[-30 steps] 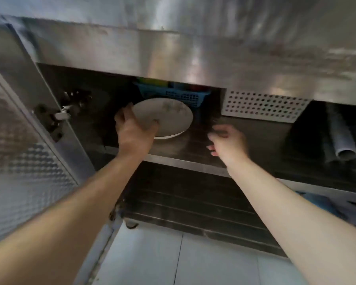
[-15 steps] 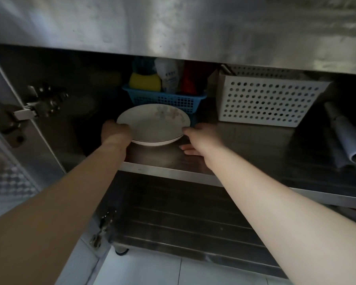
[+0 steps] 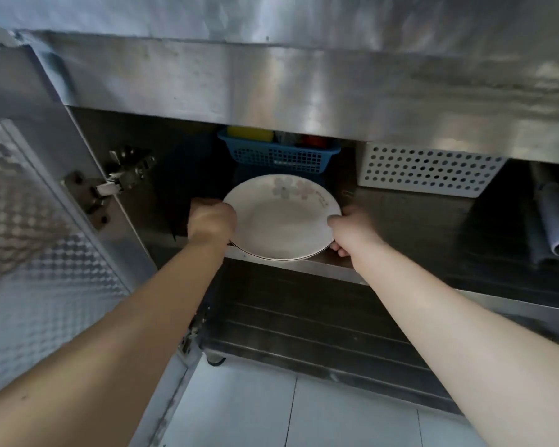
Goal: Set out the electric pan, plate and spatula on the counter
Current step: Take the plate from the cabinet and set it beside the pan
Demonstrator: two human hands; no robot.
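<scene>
Two hands clamped on a white plate (image 3: pixel 281 221), left hand (image 3: pixel 211 221) on its left rim, right hand (image 3: pixel 352 232) on its right, face up, tilted forward, over the cabinet shelf (image 3: pixel 400 221) edge, before a blue basket (image 3: pixel 278 156).

Both forearms extend forward, converging. I note the left grip (image 3: pixel 211 221) curled shut on the plate (image 3: pixel 283 221) at its left rim, knuckles up. The right grip (image 3: pixel 352 232) clamps the opposite rim, thumb on top, fingertips (image 3: pixel 339 251) tucked beneath. Both wrists straight.
</scene>
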